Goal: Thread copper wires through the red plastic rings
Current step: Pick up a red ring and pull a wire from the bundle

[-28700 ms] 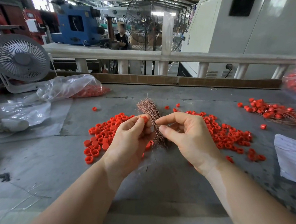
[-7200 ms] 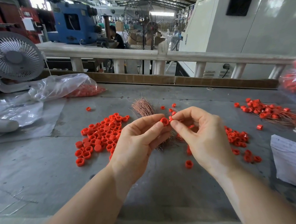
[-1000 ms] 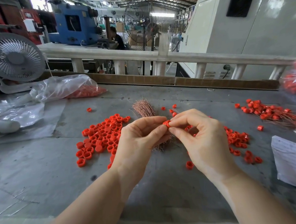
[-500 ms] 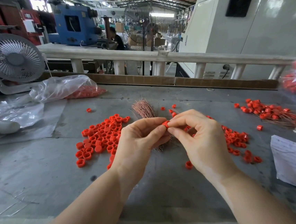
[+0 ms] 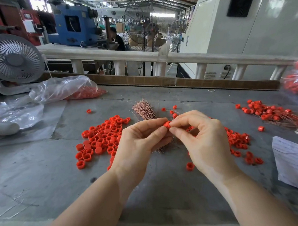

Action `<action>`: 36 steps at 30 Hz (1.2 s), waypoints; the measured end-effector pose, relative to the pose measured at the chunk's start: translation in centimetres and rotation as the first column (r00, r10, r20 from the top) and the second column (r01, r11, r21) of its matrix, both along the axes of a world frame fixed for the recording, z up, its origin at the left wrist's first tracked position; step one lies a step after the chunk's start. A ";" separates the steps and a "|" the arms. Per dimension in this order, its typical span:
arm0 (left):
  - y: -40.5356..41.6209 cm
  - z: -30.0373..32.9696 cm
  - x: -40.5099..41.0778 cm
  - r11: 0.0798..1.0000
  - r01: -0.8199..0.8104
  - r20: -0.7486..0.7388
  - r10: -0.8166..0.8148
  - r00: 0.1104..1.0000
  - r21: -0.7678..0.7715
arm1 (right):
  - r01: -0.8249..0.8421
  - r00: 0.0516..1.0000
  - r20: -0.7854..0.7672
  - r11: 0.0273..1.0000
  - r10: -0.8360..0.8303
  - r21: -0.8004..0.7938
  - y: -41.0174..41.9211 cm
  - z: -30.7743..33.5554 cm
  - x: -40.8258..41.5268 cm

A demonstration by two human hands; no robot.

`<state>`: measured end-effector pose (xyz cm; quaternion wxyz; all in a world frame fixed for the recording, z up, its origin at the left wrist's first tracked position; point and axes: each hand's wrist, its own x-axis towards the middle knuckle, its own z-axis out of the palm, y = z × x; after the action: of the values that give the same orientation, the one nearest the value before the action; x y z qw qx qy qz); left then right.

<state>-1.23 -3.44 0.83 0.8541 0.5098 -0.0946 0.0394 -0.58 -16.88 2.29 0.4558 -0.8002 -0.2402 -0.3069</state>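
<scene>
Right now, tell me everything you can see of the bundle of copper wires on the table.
The bundle of thin copper wires lies on the grey metal table, between the two spreads of red plastic rings. Its far end fans out like a brush, with pinkish-copper strands and a few stray ones splaying sideways. Its middle is hidden behind the left hand, so I cannot tell whether that hand touches it. A short frayed end shows below the fingers. It looks loose, with no visible tie.
</scene>
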 end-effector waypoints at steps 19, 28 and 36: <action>0.1 0.1 0.1 1.000 0.002 -0.007 -0.002 1.000 -0.004 | -0.029 0.999 -0.045 0.999 0.029 0.013 0.1 0.2 -0.1; 0.2 0.0 0.2 1.000 -0.020 0.019 0.020 1.000 -0.024 | -0.054 0.997 -0.061 0.998 0.054 0.012 0.1 0.3 -0.2; 0.0 0.1 -0.2 0.999 -0.039 0.033 0.040 0.999 -0.027 | -0.038 0.998 -0.055 0.998 0.040 0.044 0.1 0.0 -0.3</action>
<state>-1.39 -3.44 0.92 0.8580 0.4998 -0.0983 0.0660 -0.86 -16.79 2.33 0.4851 -0.7938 -0.2365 -0.2805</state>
